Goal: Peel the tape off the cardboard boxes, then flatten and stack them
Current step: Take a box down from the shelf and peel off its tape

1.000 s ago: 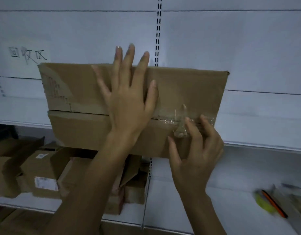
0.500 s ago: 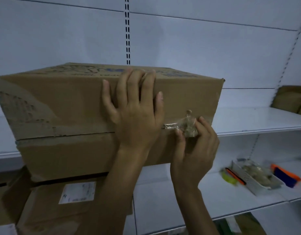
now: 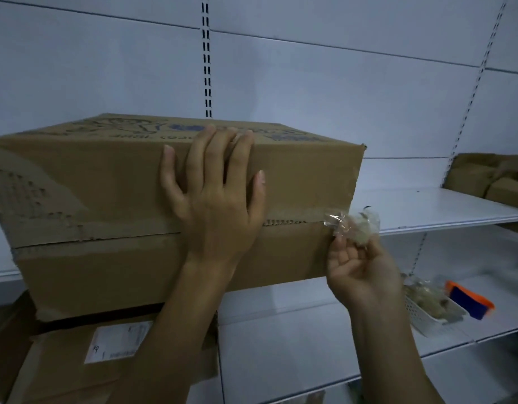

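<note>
Head cam view: the box (image 3: 91,185) is up at shelf height, sitting on top of another box (image 3: 62,371) that has a white label (image 3: 117,342) on it. The left hand (image 3: 219,199) is spread flat against the front of the top box, straight fingers (image 3: 199,158) reaching to the top edge, holding nothing, just bracing it. The right hand (image 3: 359,272) is just off the box's right corner, fingers curled in and pinching a scrunched wad of clear tape (image 3: 354,228). One end of the tape looks like it's touching the corner by the seam, but I can't tell for sure if it's attached.

Progress-wise, I'd say the tape on this seam is basically off. The seam between the hand and the right edge shows bare corrugated edge, and the left part looks like torn paper rather than tape. The box hasn't been flattened yet though, it's full shape, and the one under it looks untouched.

A white basket (image 3: 421,319) on the lower shelf (image 3: 295,345) to the right seems to hold more scrunched tape, so the wad probably goes there. There's brown cardboard (image 3: 491,176) on the upper shelf, too blurry to call a stack.
</note>
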`<state>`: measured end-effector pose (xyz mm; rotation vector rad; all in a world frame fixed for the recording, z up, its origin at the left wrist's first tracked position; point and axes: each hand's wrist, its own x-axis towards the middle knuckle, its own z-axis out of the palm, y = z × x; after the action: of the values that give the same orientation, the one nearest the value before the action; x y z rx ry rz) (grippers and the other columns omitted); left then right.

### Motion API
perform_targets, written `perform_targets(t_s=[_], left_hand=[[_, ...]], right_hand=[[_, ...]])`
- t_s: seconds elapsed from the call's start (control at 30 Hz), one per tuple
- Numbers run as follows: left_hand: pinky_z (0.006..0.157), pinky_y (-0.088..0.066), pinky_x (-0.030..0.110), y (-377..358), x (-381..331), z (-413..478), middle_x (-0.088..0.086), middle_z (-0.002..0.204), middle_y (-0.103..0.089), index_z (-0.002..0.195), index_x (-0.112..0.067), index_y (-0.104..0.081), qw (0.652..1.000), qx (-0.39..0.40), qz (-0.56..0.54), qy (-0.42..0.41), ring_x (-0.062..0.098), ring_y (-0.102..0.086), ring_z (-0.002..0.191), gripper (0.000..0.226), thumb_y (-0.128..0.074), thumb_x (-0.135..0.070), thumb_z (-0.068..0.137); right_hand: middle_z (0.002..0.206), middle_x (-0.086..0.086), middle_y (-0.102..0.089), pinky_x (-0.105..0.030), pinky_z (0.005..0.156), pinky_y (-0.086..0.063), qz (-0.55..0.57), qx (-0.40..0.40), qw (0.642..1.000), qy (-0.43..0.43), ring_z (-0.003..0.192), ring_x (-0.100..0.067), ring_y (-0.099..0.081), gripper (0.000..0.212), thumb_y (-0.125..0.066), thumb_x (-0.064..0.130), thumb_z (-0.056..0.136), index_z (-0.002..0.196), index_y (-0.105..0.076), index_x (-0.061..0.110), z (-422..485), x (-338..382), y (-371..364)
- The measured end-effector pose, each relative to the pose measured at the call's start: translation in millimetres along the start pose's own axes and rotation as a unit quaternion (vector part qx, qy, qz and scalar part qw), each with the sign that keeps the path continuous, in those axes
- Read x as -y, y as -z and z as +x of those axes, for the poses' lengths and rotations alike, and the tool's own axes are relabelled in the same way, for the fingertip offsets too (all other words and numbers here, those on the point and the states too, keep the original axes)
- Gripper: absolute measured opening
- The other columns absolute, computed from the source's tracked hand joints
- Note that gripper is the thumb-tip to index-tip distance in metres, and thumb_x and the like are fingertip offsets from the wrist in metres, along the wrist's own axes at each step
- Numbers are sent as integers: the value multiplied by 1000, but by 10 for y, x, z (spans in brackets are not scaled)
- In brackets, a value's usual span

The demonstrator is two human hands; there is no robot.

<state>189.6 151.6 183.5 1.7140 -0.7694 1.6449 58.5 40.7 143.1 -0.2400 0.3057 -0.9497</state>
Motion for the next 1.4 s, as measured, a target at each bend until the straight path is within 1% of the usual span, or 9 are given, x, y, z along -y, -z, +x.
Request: perform_targets(t_s=[0.4,0.57,0.67,0.87,1.0,1.13,1.2,1.3,1.4], left_hand=[[110,-24,51,-13,-56,0,14,128,-55,126,-15,-53,999,-38,-1,-17,28,-46,126,37,-52,-28,91],[95,-38,58,21,-344,-63,13,137,-40,124,-7,-48,998,-32,-25,-40,28,-43,123,35,-54,-4,90],[100,-37,58,-39,-820,-93,20,139,-43,120,-2,-57,997,32,-69,-21,29,-41,131,35,-51,9,87],[117,-4,54,-219,-1445,-66,5,156,-21,144,-20,-31,988,117,5,97,18,-12,146,62,-49,-45,91],[116,-11,54,-244,-1504,102,-2,155,-24,144,-27,-32,980,131,35,145,17,-11,145,71,-57,-54,84],[96,-30,12,-249,-1523,229,-10,118,-47,120,-20,-54,984,96,69,133,17,-41,119,52,-63,-51,79],[99,-32,20,-278,-1508,211,-7,119,-46,121,-19,-51,982,113,87,124,21,-40,119,56,-63,-53,79],[105,-31,45,-316,-1488,138,3,131,-45,128,-16,-45,980,135,98,112,29,-35,128,63,-58,-56,81],[106,-30,47,-296,-1469,134,2,135,-42,129,-18,-44,981,127,73,128,29,-30,132,61,-53,-57,83]], right_hand=[[109,-1,-70,-30,82,-50,-215,55,974,35,101,-15,-65,30,-52,41,95,114,-64,21,625,326,184],[78,3,-55,-27,61,-47,-351,96,894,262,63,-5,-52,19,-68,18,88,106,-62,23,829,241,306],[89,5,-64,-34,63,-55,-383,196,839,332,76,-9,-62,8,-60,26,89,91,-65,33,839,215,350],[110,5,-57,-21,70,-54,-412,364,765,336,97,2,-58,41,-47,37,89,126,-53,19,903,324,499],[128,-3,-49,-24,73,-54,-463,405,701,360,112,-11,-53,80,-62,59,74,140,-39,20,883,353,449],[128,-2,-48,-27,66,-52,-504,367,678,388,106,-18,-58,61,-61,52,75,128,-49,23,857,325,281],[124,-5,-56,-16,67,-46,-501,356,667,421,102,-15,-59,45,-57,46,83,120,-62,20,895,299,255],[111,-1,-66,1,72,-36,-441,382,700,413,98,0,-55,30,-53,34,93,110,-70,17,951,313,267],[85,7,-72,-13,71,-53,-268,319,908,46,88,-3,-68,21,-49,25,98,93,-68,20,1106,402,177]])
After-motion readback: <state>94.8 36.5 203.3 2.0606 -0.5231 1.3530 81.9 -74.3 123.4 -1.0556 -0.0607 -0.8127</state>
